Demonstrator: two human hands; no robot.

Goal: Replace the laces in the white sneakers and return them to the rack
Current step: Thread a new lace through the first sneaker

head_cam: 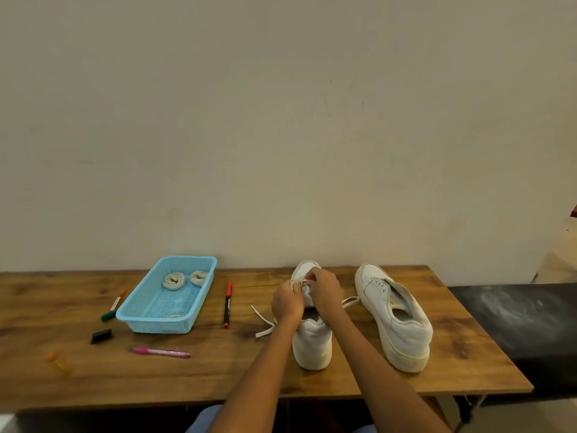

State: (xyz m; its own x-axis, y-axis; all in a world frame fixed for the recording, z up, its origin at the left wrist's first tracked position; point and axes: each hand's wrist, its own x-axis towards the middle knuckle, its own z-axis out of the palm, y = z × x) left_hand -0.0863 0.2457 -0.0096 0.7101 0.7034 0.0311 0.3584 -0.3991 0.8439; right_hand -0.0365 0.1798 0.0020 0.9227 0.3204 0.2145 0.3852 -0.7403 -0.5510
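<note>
Two white sneakers stand on the wooden table. The nearer sneaker points away from me, heel toward me. My left hand and my right hand are both over its eyelets, fingers curled and pinching a white lace near the toe. The lace's loose ends trail on the table to the left and right of the shoe. The second sneaker stands to the right with no lace in its eyelets. My hands hide the laced part of the shoe.
A light blue plastic basket at the left holds two coiled laces. A red marker, a pink pen, a green marker, a small black object and an orange piece lie around it. A black bench adjoins the table's right end.
</note>
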